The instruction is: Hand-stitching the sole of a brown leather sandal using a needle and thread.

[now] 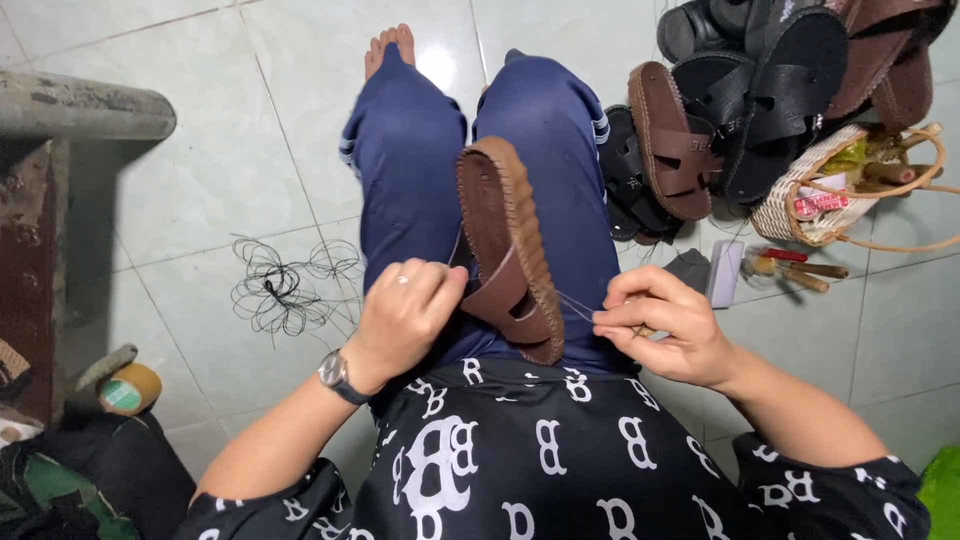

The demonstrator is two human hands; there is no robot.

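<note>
- far left: grey concrete ledge point(85, 105) over a dark rusty block; below it a roll of tape point(128, 388) on the floor, beside dark cloth.
- tangle of black thread point(280, 285) on the pale floor tiles point(200, 170), left of the person's leg, well apart from both hands.
- left hand point(405, 315), ring and wristwatch point(335, 372) on it, fingers curled shut, pinching the strap side of the brown sandal point(510, 250).
- brown sandal stands on edge on the lap over the blue trousers point(410, 170), sole facing right, toe pointing away; stitching runs along its rim.
- thin thread point(573, 305) goes taut from the sandal's lower edge to the right hand.
- right hand point(665, 325) just right of the sandal, fingers closed, thumb and forefinger pinching the thread; possibly a needle in there too, too small to tell.
- right of the knee: pile of black and brown sandals point(740, 110) on the floor.
- far right: woven basket point(800, 200) with bits inside, wooden-handled tools point(800, 270) lying next to it.
</note>
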